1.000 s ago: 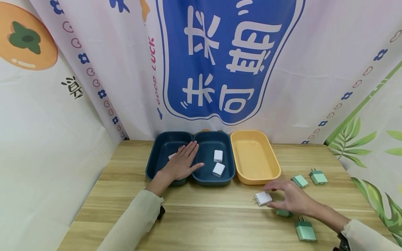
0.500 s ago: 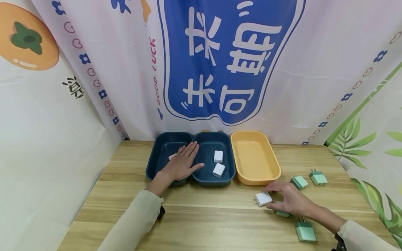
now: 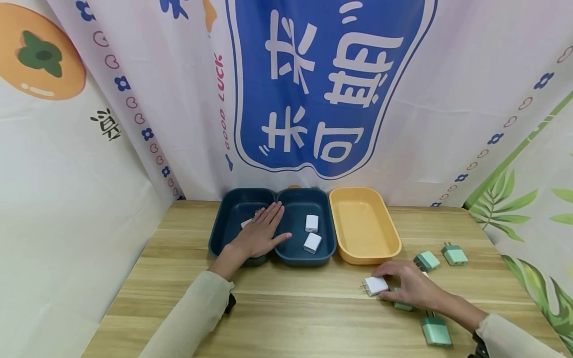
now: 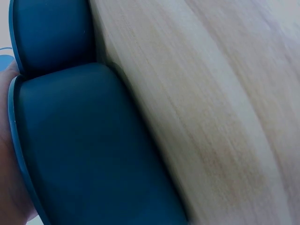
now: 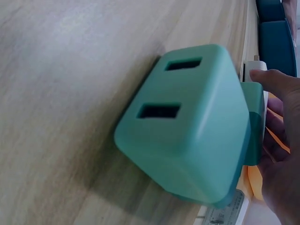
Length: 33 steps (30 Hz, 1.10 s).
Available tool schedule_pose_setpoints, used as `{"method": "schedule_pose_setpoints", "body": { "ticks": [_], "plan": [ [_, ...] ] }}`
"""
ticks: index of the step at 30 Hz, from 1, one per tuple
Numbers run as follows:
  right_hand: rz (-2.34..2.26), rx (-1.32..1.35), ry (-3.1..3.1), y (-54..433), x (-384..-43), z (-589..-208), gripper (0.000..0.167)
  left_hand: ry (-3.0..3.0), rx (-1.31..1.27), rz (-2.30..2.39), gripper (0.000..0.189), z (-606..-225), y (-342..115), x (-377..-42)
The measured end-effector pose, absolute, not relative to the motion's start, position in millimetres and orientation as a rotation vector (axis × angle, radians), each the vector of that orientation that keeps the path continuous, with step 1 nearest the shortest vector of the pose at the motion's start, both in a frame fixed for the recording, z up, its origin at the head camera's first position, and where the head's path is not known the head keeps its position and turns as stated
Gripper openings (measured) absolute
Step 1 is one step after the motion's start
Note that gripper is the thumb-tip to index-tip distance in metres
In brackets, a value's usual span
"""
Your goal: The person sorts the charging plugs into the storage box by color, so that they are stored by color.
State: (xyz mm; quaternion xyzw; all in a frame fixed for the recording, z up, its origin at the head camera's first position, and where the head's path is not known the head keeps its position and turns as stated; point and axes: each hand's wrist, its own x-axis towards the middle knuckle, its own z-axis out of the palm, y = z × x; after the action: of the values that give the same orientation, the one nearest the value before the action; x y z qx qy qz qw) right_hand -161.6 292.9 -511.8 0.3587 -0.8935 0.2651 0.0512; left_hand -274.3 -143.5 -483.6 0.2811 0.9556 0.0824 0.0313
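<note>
My left hand (image 3: 255,237) lies with straight fingers across the adjoining rims of the left dark blue tray (image 3: 216,233) and the middle dark blue tray (image 3: 332,238). With thumb and fingers, my right hand (image 3: 414,284) pinches a white plug charger (image 3: 376,285) on the table, its prongs facing left. The right wrist view shows the thumb on that white charger (image 5: 255,65), beyond a large green charger (image 5: 187,117). Two white chargers (image 3: 312,242) sit in the middle tray. A pale piece (image 3: 245,223) in the left tray is mostly covered by my left hand.
An orange-yellow tray (image 3: 364,226) stands right of the blue ones. Around my right hand lie several green chargers (image 3: 436,331), one partly under it. A further white charger (image 5: 229,211) shows low in the right wrist view. A printed curtain (image 3: 192,164) hangs behind the table.
My right hand has shifted slightly left over the white charger, and a pale edge now shows beside the back of the hand. My left hand stays put.
</note>
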Motion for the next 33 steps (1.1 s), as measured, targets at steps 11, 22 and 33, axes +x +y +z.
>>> {"method": "schedule_pose_setpoints", "body": {
  "ticks": [11,22,33],
  "plan": [
    [0.797,1.169,-2.654,286.0,-158.3,-512.2,0.036,2.949,0.869,0.234,0.090,-482.7,-143.2,-274.4],
    [0.837,1.238,-2.627,275.7,-156.3,-508.4,0.035,2.951,0.882,0.242,0.091,-484.5,-143.0,-276.4],
    [0.916,1.308,-2.491,262.7,-162.3,-495.5,0.037,2.952,0.885,0.247,0.092,-485.7,-142.6,-276.3]
  ]
}}
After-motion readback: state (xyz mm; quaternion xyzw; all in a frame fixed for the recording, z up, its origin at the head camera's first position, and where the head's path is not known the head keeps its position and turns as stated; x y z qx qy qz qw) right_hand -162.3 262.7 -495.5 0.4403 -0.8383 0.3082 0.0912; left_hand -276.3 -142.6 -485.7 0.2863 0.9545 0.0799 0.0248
